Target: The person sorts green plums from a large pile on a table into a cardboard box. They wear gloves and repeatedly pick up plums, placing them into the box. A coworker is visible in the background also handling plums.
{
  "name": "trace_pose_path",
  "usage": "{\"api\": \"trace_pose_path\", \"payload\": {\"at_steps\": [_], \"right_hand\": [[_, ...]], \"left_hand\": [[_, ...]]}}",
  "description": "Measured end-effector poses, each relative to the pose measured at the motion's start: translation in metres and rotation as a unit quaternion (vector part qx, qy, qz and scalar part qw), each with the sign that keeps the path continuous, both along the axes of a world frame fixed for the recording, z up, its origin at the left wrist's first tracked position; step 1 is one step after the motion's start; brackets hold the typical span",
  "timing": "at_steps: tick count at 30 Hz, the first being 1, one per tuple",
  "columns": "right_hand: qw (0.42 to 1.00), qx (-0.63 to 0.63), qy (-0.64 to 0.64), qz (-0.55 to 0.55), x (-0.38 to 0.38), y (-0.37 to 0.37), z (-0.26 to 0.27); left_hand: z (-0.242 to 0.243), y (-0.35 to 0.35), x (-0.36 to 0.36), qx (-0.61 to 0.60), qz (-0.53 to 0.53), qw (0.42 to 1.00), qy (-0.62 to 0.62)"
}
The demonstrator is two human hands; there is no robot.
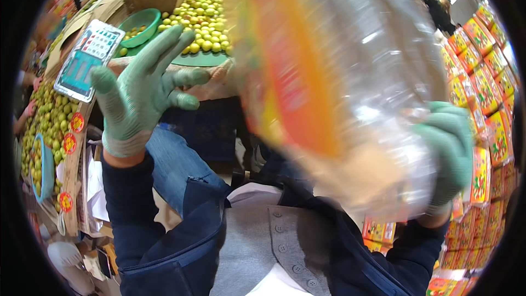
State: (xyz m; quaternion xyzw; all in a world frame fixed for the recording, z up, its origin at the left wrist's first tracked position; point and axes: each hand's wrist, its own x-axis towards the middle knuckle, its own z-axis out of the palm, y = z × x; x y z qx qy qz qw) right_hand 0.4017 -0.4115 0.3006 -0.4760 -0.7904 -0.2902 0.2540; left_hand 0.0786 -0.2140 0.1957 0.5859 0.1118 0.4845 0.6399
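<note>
A clear plastic bag (pixel 382 61) with a red and orange printed panel (pixel 296 70) fills the upper middle of the view, blurred by motion. My right hand (pixel 446 152), in a green knit glove, grips the bag's gathered side at the right. Something pale brown shows inside its lower part, too blurred to name. My left hand (pixel 144 86), in a matching green glove, is raised at the left with its fingers spread and holds nothing. Behind its fingers lie green-yellow round fruits (pixel 205 20), heaped on the sorting table.
A green plastic bowl (pixel 141 26) holds a few fruits. Beside it is a white-and-teal printed card or case (pixel 88 61). A blue basin (pixel 42 168) stands among fruit at the left. Printed boxes (pixel 499 135) are stacked high on the right. Other people's gloved hands (pixel 31 107) show at far left.
</note>
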Motion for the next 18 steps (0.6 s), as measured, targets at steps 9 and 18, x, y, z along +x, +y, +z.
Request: {"api": "trace_pose_path", "payload": {"at_steps": [9, 18], "right_hand": [[0.95, -0.057, -0.066, 0.301, -0.028, 0.104, -0.127], [0.885, -0.166, -0.147, 0.41, -0.046, 0.198, -0.258]], "left_hand": [[-0.07, -0.088, -0.085, -0.264, 0.155, 0.949, 0.071], [-0.231, -0.064, -0.072, -0.585, 0.272, 0.764, -0.009]]}}
